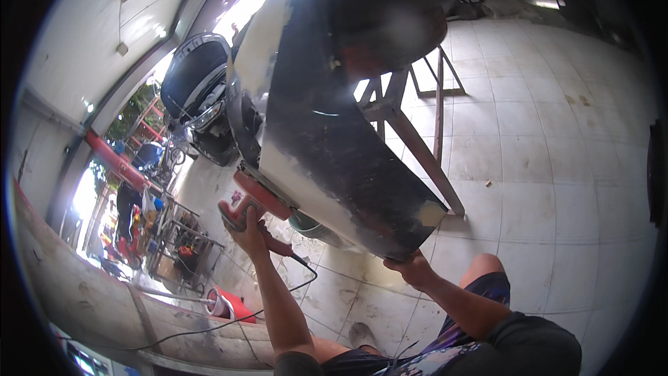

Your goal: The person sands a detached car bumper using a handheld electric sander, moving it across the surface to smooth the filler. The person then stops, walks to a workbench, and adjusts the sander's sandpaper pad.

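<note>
A large curved car body panel (313, 115), seemingly a bumper, rests on a stand in front of me. It is dark, with broad pale patches of filler or primer. My left hand (249, 234) is wrapped round the handle of a red electric sander (263, 198), whose flat pad lies against or very close to the panel's left edge. The black cord (310, 277) trails down from the handle. My right hand (413, 269) grips the panel's near lower end; its fingertips are partly hidden behind the edge.
A brown metal stand (415, 145) props the panel on the right. Beneath the panel is a green bucket (307, 225). A red container (237, 305) stands on the tiled floor at lower left. Farther off are a cluttered rack (182, 247) and a car with its hood raised (197, 73).
</note>
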### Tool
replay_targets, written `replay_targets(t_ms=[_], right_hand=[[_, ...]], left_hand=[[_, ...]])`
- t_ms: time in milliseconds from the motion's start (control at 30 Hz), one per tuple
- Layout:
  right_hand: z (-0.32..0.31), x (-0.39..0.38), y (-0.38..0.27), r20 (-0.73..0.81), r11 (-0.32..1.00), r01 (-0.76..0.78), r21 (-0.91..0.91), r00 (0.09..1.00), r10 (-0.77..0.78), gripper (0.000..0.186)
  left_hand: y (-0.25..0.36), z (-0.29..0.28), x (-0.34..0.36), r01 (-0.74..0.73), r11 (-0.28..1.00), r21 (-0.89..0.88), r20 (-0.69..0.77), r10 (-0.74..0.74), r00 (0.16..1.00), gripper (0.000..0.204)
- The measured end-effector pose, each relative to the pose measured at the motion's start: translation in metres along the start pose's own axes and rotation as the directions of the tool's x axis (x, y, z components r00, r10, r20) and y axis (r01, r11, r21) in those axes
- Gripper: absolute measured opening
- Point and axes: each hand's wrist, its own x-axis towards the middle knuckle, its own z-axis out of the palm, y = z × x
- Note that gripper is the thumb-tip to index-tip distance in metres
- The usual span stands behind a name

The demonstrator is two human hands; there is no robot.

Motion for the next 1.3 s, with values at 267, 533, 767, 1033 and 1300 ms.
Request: replay_targets(t_ms=[267, 533, 767, 1033, 1300], right_hand=[[-0.006, -0.009, -0.02, -0.077, 0.994, 0.081, -0.067, 0.993, -0.086, 0.049], [0.003, -0.007, -0.017, -0.079, 0.993, 0.083, 0.085, 0.994, -0.076, 0.048], [0.006, 0.008, -0.016, 0.039, 0.985, 0.051, 0.168, 0.998, -0.058, 0.056], [0.017, 0.017, 0.009, 0.019, 0.971, 0.18, -0.155, 0.984, -0.179, 0.056], [0.031, 0.005, 0.032, -0.023, 0.966, 0.248, -0.074, 0.968, -0.251, 0.045]], left_hand=[[-0.015, -0.006, -0.023, 0.145, 0.977, -0.157, 0.02, -0.143, 0.989, 0.087], [0.061, -0.003, -0.086, 0.213, 0.923, -0.32, 0.176, -0.163, 0.971, 0.099], [0.089, -0.005, -0.126, 0.162, 0.949, -0.272, 0.07, -0.148, 0.987, 0.111], [0.082, -0.106, -0.144, 0.011, 0.775, 0.632, -0.02, 0.002, 1.0, 0.115], [0.052, -0.189, -0.21, 0.177, 0.613, 0.77, -0.284, 0.081, 0.955, 0.112]])
